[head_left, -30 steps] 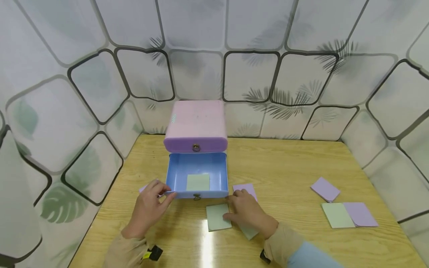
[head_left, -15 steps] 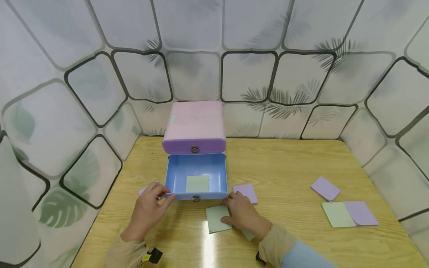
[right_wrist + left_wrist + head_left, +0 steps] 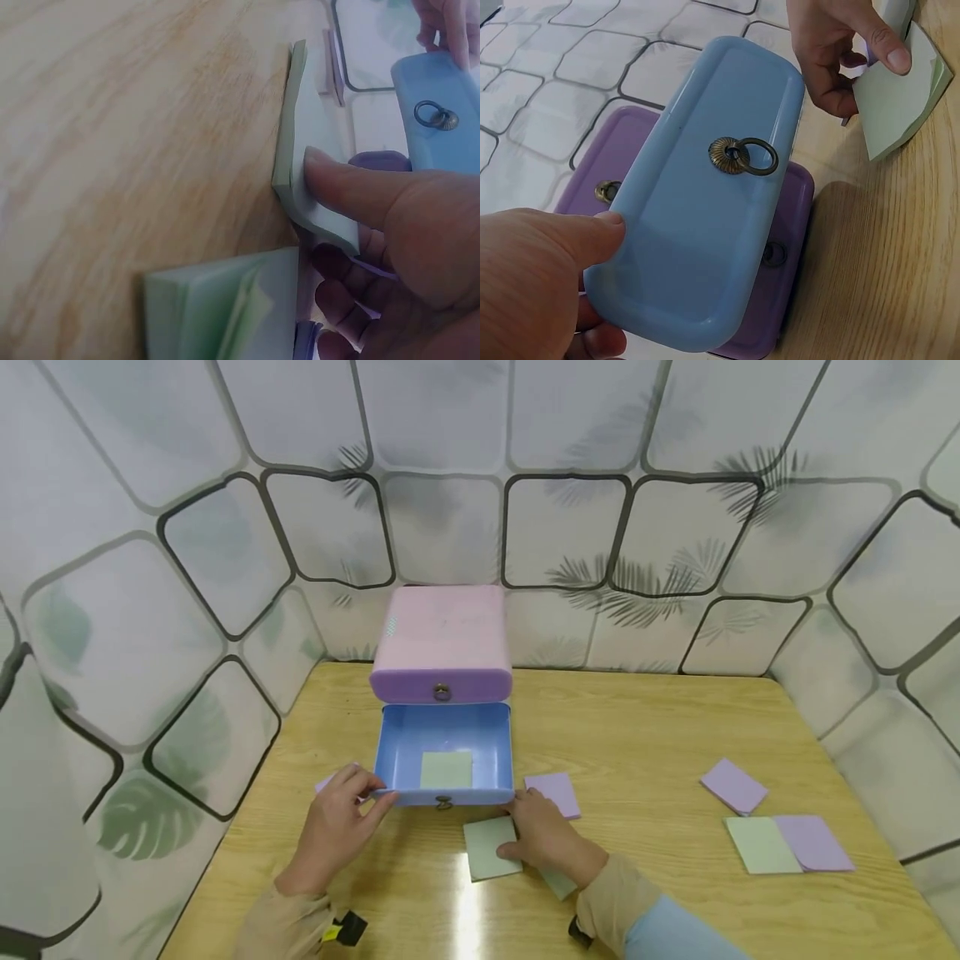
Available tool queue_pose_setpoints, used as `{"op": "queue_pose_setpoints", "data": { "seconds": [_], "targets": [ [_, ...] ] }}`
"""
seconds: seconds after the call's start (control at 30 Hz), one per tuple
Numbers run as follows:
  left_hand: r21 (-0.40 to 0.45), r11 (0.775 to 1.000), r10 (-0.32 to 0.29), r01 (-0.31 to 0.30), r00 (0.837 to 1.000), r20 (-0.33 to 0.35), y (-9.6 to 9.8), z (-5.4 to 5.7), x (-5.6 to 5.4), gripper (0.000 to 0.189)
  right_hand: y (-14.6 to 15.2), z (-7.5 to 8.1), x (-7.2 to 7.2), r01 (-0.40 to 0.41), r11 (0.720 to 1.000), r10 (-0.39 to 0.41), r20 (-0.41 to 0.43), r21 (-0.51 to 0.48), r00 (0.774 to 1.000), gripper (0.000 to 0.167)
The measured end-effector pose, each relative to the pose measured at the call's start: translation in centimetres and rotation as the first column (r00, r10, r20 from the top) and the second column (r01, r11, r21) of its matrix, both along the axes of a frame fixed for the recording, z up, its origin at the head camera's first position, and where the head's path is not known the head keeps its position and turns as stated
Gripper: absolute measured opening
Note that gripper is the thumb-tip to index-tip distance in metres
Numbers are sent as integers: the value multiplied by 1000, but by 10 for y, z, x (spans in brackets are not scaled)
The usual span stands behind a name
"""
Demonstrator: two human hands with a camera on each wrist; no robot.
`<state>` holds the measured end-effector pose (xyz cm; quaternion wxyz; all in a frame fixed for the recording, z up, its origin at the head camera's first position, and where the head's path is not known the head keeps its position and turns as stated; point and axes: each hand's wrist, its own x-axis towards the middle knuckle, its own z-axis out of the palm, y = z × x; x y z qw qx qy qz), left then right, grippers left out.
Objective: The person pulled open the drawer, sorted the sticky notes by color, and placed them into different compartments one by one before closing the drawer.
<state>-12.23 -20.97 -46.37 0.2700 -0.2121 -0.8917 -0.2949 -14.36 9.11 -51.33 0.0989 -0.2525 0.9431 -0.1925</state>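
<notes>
A small chest with a pink top (image 3: 450, 627) has its blue drawer (image 3: 480, 797) pulled out, and a green sticky-note pad (image 3: 446, 770) lies inside. My left hand (image 3: 333, 827) pinches the drawer's front left corner, thumb on the face, beside the brass ring pull (image 3: 754, 156). Below the front right corner, my right hand (image 3: 551, 839) holds a second green sticky-note pad (image 3: 486, 853) by its edge; in the right wrist view the thumb (image 3: 352, 187) presses on it and the edge bends there. Another green pad (image 3: 225, 307) lies partly under that hand.
A purple pad (image 3: 557, 795) lies right of the drawer, and another purple pad (image 3: 326, 783) is mostly hidden behind my left hand. Farther right on the wooden table (image 3: 637, 718) are two purple pads (image 3: 735, 787) and a green pad (image 3: 762, 845). Patterned panels (image 3: 562, 527) enclose the table.
</notes>
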Motion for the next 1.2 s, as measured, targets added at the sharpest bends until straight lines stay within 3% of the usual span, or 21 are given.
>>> {"op": "queue_pose_setpoints", "data": {
  "seconds": [0.17, 0.4, 0.67, 0.87, 1.0, 1.2],
  "targets": [
    [-8, 1000, 2, -2, 999, 33, 0, 2, -1, 20, 1, 0, -1, 11, 998, -7, 54, -67, 998, 54],
    [-17, 1000, 9, -9, 999, 41, 1, 2, -2, 21, 4, -7, 1, -18, 994, 16, -24, -103, 1000, 39],
    [-24, 1000, 20, -19, 999, 36, 2, 2, -2, 21, 9, -6, 6, -7, 985, -3, -56, -170, 998, 26],
    [-26, 999, 22, -22, 1000, 19, 0, 1, 0, 18, 12, -1, 11, -43, 973, 21, -99, -227, 995, 20],
    [-12, 1000, 12, -13, 1000, -10, -1, -1, 1, 18, 15, 8, 16, -89, 947, 79, -48, -307, 996, 16],
    [38, 999, 4, -4, 1000, 2, -3, -3, 2, 16, 22, 27, 19, -183, 873, 182, -45, -452, 982, 14]
  ]
}}
